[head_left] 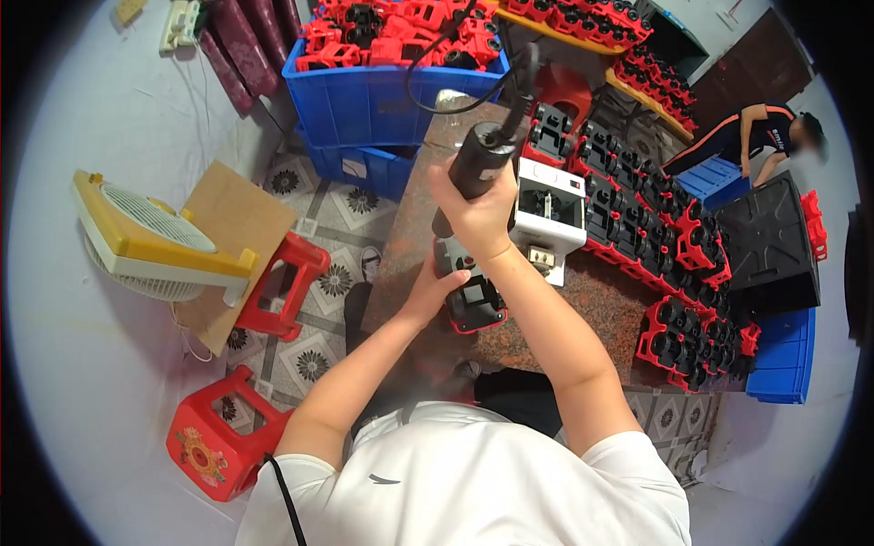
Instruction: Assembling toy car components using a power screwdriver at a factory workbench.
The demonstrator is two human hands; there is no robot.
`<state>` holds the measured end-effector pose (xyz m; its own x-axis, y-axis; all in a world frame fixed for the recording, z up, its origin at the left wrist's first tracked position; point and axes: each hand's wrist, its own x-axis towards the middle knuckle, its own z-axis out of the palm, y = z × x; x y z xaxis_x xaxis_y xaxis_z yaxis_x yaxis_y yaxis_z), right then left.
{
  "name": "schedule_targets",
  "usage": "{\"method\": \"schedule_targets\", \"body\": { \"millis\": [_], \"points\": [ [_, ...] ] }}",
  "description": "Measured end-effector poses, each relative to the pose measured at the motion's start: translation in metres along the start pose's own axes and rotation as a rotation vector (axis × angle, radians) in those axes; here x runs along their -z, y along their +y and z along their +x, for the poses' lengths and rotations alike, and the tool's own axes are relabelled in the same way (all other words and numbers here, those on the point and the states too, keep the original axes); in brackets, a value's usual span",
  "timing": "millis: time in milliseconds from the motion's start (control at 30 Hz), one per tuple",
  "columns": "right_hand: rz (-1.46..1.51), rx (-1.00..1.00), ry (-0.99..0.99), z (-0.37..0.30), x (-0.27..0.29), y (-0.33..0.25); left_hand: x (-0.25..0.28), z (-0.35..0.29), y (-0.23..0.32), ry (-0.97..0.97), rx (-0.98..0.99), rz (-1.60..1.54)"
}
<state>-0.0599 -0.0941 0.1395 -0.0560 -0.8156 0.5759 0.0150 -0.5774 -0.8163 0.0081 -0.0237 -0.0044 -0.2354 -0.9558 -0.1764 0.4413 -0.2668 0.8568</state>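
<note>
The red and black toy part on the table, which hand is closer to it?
Left. The left hand rests right on the red and black toy part. The right hand is up above it, gripping a black power screwdriver.

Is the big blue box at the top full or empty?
Full. The blue box has red and black parts heaped above its rim.
</note>
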Motion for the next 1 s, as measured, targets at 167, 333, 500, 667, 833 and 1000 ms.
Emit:
{"method": "schedule_targets", "body": {
  "millis": [167,333,500,667,833,1000],
  "points": [
    [0.298,0.114,0.105,0.029,0.008,-0.049,0.008,-0.002,-0.009,0.071,0.051,0.043],
    [0.213,0.283,0.029,0.001,0.069,-0.085,0.06,0.001,0.018,0.128,0.016,-0.214],
    [0.396,0.031,0.046,-0.056,0.112,-0.091,0.142,0.044,0.11,0.319,-0.094,-0.501],
    [0.474,-0.156,0.049,-0.084,0.114,-0.081,0.196,0.164,0.159,0.225,-0.075,-0.332],
    [0.441,-0.261,0.103,-0.075,0.111,-0.076,0.193,0.306,0.288,0.372,-0.616,0.298],
    [0.439,-0.327,0.102,-0.071,0.102,-0.059,0.26,0.41,0.348,0.76,-0.628,0.959]
  ]
}}
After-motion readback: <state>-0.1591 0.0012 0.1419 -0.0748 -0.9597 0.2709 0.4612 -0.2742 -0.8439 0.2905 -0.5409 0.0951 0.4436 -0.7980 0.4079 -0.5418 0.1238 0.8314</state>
